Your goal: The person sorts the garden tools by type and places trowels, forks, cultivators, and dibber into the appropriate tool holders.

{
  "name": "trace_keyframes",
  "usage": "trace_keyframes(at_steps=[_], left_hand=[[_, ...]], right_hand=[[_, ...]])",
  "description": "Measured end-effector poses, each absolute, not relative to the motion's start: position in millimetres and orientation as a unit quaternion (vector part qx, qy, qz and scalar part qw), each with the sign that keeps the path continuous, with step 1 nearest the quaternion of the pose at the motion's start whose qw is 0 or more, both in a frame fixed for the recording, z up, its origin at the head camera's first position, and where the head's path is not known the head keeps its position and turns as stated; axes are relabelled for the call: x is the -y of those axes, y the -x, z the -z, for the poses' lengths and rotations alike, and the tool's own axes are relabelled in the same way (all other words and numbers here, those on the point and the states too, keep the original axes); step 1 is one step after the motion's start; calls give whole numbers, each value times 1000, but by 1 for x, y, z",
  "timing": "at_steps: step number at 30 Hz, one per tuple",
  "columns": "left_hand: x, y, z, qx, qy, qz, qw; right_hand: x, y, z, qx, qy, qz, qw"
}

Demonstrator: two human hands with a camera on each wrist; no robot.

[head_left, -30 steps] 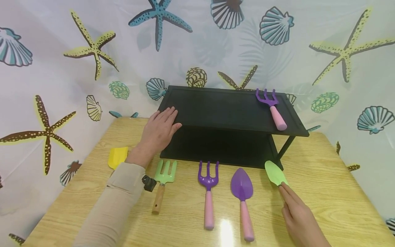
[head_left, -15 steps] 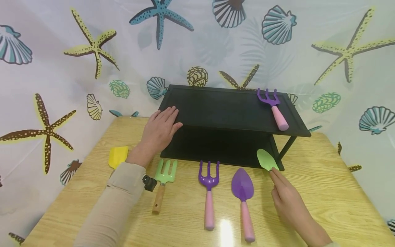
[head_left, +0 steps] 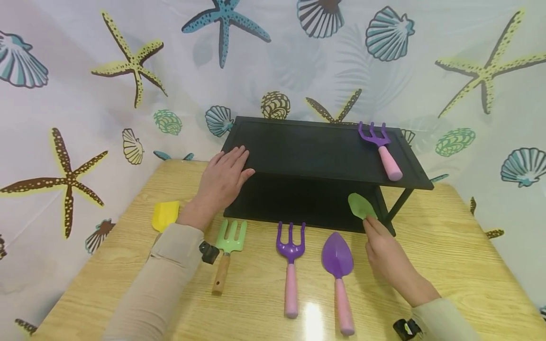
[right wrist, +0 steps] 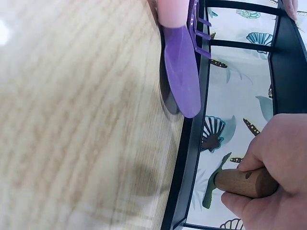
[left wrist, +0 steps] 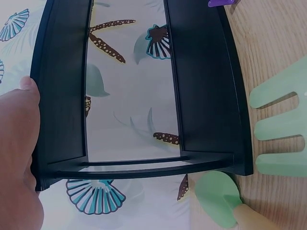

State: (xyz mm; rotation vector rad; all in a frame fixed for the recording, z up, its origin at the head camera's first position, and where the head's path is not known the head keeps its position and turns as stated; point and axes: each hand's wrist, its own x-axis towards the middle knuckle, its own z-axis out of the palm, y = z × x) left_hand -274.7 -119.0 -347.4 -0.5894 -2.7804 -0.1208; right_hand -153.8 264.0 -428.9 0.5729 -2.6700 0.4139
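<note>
My left hand (head_left: pixel 225 175) rests on the left end of the black two-tier rack (head_left: pixel 315 147), fingers lying straight over the top board and thumb near its front edge. With my right hand (head_left: pixel 390 255) I grip a green trowel (head_left: pixel 359 205) by its wooden handle (right wrist: pixel 244 182). Its blade reaches in under the top board, over the right part of the lower shelf. In the right wrist view, fingers and thumb close round the handle, with the blade (right wrist: pixel 211 189) seen nearly edge-on. A purple fork with a pink handle (head_left: pixel 390 163) lies on the top board's right end.
Before the rack lie a green fork (head_left: pixel 230 241), a purple fork (head_left: pixel 291 251) and a purple trowel (head_left: pixel 337 255). A yellow blade (head_left: pixel 165 215) lies left, partly behind my forearm. In the left wrist view, a pale green trowel (left wrist: pixel 218 196) lies beside the rack's end.
My right hand has moved left and forward, carrying the green trowel from in front of the rack's right corner to over the lower shelf. My left hand stays on the rack.
</note>
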Motion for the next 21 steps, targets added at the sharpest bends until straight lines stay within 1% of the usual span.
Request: trace_keyframes(at_steps=[4, 11, 21], left_hand=[[119, 274, 347, 967, 204, 47, 148], [119, 274, 347, 968, 200, 43, 146], [119, 275, 348, 969, 198, 36, 144]], right_hand=[[-265, 165, 430, 946, -214, -133, 205], [-267, 183, 429, 957, -203, -118, 173], [-266, 205, 434, 965, -188, -96, 156]])
